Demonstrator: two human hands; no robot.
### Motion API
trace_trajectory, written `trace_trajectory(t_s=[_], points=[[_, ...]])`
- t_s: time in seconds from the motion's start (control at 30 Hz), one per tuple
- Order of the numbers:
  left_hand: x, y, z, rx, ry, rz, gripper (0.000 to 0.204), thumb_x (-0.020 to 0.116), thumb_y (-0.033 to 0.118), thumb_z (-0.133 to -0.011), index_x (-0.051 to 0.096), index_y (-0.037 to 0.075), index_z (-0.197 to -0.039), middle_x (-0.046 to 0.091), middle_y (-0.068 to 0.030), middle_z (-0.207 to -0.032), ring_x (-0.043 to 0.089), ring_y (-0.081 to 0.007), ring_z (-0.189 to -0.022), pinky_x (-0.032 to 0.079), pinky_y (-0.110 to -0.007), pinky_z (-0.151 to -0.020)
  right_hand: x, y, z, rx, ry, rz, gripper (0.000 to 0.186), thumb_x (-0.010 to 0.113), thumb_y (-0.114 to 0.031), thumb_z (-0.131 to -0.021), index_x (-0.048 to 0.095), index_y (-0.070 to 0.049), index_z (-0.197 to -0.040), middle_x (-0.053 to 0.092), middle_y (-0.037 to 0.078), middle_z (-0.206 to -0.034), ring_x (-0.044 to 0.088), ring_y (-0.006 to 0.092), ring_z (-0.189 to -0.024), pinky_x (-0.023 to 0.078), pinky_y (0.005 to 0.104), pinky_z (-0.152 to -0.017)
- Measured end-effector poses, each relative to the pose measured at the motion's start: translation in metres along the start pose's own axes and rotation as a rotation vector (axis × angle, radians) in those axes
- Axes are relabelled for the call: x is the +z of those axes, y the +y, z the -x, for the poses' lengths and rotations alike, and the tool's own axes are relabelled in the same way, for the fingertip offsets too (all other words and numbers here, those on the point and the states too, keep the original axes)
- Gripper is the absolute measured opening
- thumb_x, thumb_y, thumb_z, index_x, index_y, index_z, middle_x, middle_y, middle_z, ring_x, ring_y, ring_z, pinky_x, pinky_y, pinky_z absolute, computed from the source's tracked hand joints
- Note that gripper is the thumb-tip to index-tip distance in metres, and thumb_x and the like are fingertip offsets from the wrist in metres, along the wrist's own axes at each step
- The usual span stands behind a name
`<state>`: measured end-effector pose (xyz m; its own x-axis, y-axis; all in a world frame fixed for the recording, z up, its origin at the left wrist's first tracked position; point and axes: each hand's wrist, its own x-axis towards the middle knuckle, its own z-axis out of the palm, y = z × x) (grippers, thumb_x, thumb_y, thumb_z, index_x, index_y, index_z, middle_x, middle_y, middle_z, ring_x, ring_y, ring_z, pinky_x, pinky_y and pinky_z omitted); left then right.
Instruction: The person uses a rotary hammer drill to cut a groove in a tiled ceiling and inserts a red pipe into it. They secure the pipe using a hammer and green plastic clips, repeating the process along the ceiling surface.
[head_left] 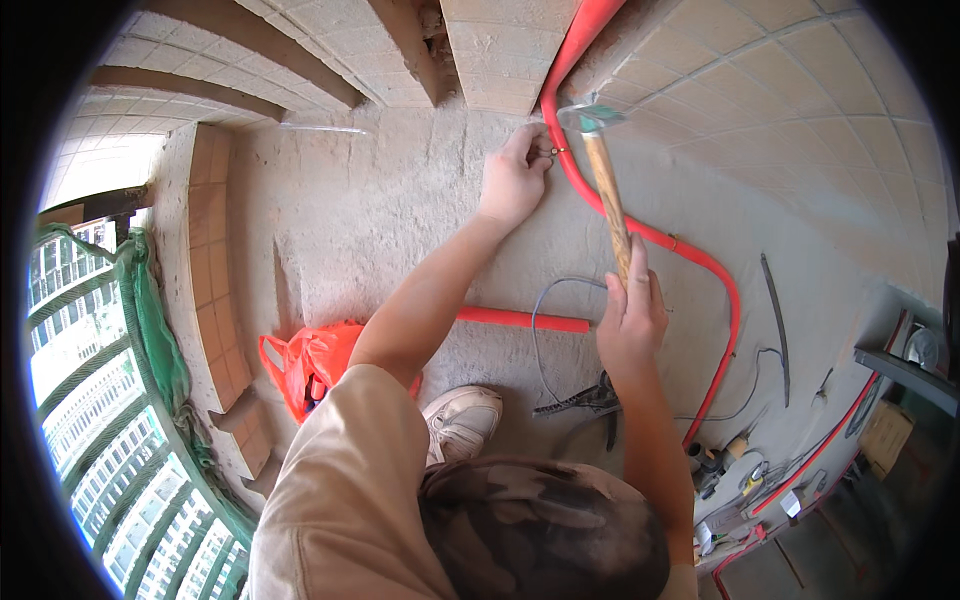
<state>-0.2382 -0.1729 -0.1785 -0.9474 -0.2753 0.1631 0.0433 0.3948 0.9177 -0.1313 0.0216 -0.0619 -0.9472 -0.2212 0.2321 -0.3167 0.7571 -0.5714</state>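
A bent red pipe (738, 300) runs along the floor and up past the tiled wall. My left hand (515, 182) is closed, its fingertips pinching the edge of a small metal pipe clip (558, 151) at the pipe's left side. My right hand (632, 318) grips a hammer by its wooden handle (608, 195). The hammer's head (590, 118), slightly blurred, appears over the pipe, close to the clip and my left fingers. Whether it touches anything I cannot tell. Another clip (673, 243) sits on the pipe further along.
A red plastic bag (312, 358) and a short red pipe piece (530, 319) lie near my shoe (463, 420). A thin grey cable (540, 345) loops beside black tools (590, 400). Tools and a cardboard box (886, 438) stand at right. Railings with green netting (150, 310) line the left.
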Motion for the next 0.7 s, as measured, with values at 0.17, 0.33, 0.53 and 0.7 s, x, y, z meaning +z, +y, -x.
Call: trace_trajectory(t_s=[0.17,0.33,0.53,0.7], points=[[-0.032,0.001,-0.013,0.101,-0.172,-0.226,0.064,0.055,-0.006,-0.083,0.057,0.016,-0.143,0.069,-0.0121,-0.107,0.070,-0.0296,-0.092,0.057,-0.039,-0.083,0.005,0.006,0.006,-0.044,0.009,0.048,0.062,0.064,0.000,-0.092,0.044,-0.009,-0.150,0.062,0.015,-0.092,0.065,0.0346,-0.076,0.052,0.0447,-0.061],[-0.054,0.007,-0.028,0.298,-0.363,-0.777,0.070,0.059,0.007,-0.078,0.053,0.024,-0.146,0.070,-0.0065,-0.103,0.069,-0.0300,-0.098,0.058,-0.044,-0.074,0.010,0.012,0.000,0.108,-0.218,0.174,0.063,0.063,0.002,-0.091,0.045,-0.009,-0.150,0.061,0.013,-0.091,0.065,0.0338,-0.075,0.053,0.0435,-0.061],[-0.058,0.002,-0.038,0.314,-0.453,-0.837,0.061,0.060,0.014,-0.084,0.054,0.026,-0.143,0.069,-0.0067,-0.109,0.068,-0.0293,-0.101,0.059,-0.044,-0.078,0.004,0.008,0.010,-0.022,-0.143,0.118,0.065,0.062,-0.001,-0.092,0.041,-0.010,-0.153,0.061,0.013,-0.089,0.066,0.0329,-0.075,0.053,0.0448,-0.061],[-0.057,0.008,-0.045,0.270,-0.489,-0.811,0.061,0.058,0.015,-0.085,0.054,0.031,-0.144,0.067,-0.0050,-0.114,0.069,-0.0294,-0.102,0.058,-0.044,-0.081,0.007,0.008,-0.001,0.072,-0.237,0.118,0.072,0.064,0.003,-0.088,0.040,-0.012,-0.154,0.061,0.013,-0.090,0.065,0.0318,-0.072,0.053,0.0439,-0.060]])
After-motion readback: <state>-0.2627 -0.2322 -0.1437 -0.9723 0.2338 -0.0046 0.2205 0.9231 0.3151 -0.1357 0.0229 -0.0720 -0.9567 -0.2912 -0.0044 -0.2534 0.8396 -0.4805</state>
